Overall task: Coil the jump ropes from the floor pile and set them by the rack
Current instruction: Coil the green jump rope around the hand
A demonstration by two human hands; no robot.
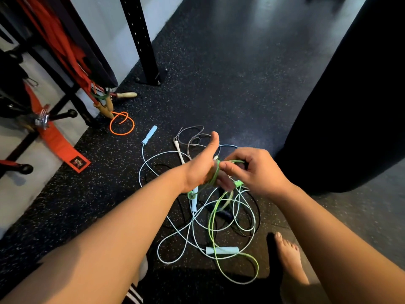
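The left hand [202, 170] stands thumb-up with turns of the green rope [210, 227] wound round it, its blurred fingers seemingly curled on them; the right hand [256, 170], just beside, pinches the next turn. The slack trails down toward the person into the pile [221, 250] on the floor [219, 95]. The rack [145, 40] lies forward-left, nearer the left hand, open floor between
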